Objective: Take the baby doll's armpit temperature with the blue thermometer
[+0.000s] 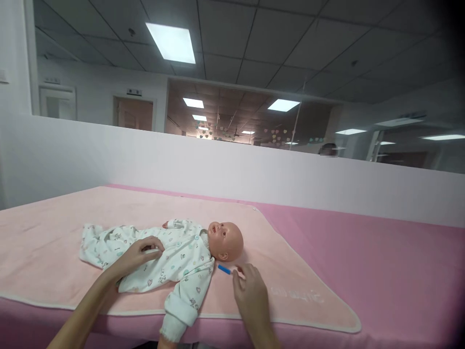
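Head cam: my R hand (250, 288) pinched a slim blue stick (224, 269) by its end, beside the neck of a bald, white-clothed baby doll (191, 254). L hand (145, 251) sat on its tummy, fingers curled; couldn't tell if gripping cloth. Doll's near arm overhung the front edge of its peach, white-trimmed blanket (290, 269); pink bedcover (381, 271) ran wide to my R.

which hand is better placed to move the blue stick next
The right hand, most likely: its fingers are at the blue stick, by the doll's head; the left hand is at the doll's torso.
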Tool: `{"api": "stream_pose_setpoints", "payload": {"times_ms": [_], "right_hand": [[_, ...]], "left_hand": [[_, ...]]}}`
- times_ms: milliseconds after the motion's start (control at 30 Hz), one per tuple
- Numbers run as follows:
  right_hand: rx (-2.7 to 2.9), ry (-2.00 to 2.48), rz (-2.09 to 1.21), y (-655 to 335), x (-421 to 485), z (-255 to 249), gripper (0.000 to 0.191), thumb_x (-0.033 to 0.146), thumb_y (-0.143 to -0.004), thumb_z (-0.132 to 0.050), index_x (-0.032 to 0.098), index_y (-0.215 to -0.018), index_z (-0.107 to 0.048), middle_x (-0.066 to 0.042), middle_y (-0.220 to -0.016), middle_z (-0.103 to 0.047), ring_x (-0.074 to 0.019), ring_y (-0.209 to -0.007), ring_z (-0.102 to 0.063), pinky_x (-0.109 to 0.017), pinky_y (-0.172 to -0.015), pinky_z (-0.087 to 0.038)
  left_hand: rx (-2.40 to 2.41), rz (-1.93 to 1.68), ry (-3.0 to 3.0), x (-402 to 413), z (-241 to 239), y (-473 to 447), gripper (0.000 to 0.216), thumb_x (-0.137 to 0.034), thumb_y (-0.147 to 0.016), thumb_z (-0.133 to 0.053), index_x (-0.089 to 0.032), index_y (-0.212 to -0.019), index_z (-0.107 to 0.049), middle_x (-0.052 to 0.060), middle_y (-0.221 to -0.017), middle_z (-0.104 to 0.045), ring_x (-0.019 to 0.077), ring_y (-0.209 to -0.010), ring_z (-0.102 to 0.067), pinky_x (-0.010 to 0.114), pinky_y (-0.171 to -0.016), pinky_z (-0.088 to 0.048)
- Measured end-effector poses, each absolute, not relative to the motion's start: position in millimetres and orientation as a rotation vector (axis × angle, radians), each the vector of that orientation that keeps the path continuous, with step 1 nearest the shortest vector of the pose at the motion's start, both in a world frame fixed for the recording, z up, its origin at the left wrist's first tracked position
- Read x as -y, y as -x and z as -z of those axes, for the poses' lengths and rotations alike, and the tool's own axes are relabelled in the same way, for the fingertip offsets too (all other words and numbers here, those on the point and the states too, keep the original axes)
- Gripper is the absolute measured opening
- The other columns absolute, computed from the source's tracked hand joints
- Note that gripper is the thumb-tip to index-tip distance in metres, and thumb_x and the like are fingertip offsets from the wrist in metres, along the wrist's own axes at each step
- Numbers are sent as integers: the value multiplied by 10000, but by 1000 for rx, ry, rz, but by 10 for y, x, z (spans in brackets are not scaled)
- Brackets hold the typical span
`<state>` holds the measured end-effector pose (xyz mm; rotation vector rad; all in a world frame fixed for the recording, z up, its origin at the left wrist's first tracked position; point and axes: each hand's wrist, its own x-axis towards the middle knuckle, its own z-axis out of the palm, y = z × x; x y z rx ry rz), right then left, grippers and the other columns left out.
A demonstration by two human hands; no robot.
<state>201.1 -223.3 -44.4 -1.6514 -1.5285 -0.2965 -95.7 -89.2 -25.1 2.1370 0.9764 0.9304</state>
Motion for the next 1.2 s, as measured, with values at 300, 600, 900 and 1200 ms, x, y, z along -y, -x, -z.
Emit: {"api": "stream_pose_setpoints", "payload": {"times_ms": [300, 600, 900, 1200], "right_hand": [[1779, 2054, 222, -2475, 2463, 354, 262, 177, -848, -337, 156, -754, -580, -84, -833, -602, -197, -786, -527, -301, -700, -351], [1696, 1514, -184, -2390, 2534, -983, 343, 406, -830, -390, 179, -580, -452, 32, -513, -434, -102, -489, -414, -215, -472, -282], [1429, 1107, -757, -2265, 1890, -1721, 395, 235, -722, -505, 213, -438, -231, 101, -373, -176, -32, -343, -122, -195, -339, -124], [1466, 885, -956, -2197, 2009, -2105, 434, 285, -790, -437, 214, -425, -212, 101, -350, -168, -48, -331, -116, -186, -321, -149]], "left_hand": [[-979, -950, -2085, 862, 259, 950, 206, -389, -693, -588, -205, -769, -641, 46, -899, -630, 221, -883, -562, 291, -776, -447], [-1020, -951, -2101, 851, 286, 948, 267, -438, -690, -576, -192, -774, -635, 55, -868, -627, 215, -842, -559, 300, -762, -453], [-988, -921, -2077, 858, 277, 967, 274, -454, -709, -562, -201, -785, -637, 61, -880, -630, 223, -839, -559, 315, -766, -450], [-979, -941, -2049, 904, 236, 955, 255, -433, -707, -567, -206, -779, -658, 59, -903, -649, 228, -886, -569, 307, -800, -444]]}}
